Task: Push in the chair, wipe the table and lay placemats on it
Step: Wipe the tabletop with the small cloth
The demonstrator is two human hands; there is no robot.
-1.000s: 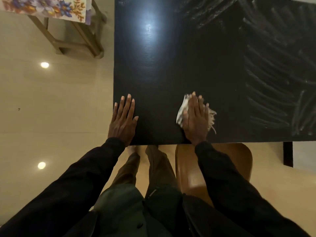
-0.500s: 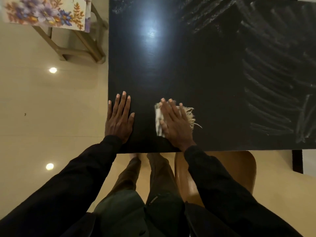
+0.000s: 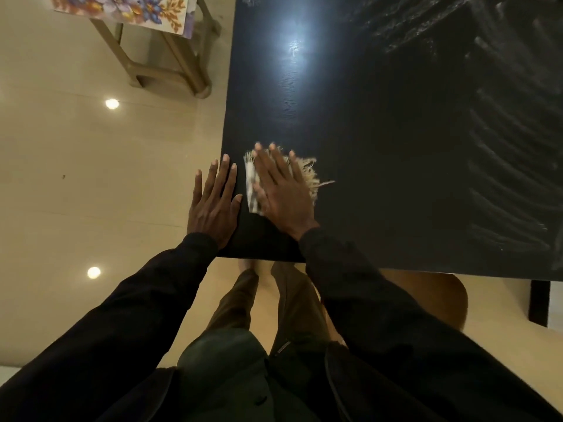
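A black table point(image 3: 396, 117) fills the upper right of the head view, with wet wipe streaks on its right part. My right hand point(image 3: 283, 190) lies flat on a pale fringed cloth point(image 3: 309, 175) near the table's front left corner, pressing it onto the top. My left hand point(image 3: 214, 202) rests flat, fingers apart, on the table's left edge right beside the cloth. A brown wooden chair point(image 3: 432, 296) sits tucked under the front edge, partly hidden by my right sleeve. No placemats are in view.
A wooden stool or side table point(image 3: 164, 65) with a floral cover point(image 3: 128, 7) stands on the glossy beige floor to the left. My legs stand at the table's front edge. A dark table leg point(image 3: 539, 303) shows at the right.
My right hand slid the cloth leftward along the front of the table, ending next to my left hand. My left hand stayed at the left edge.
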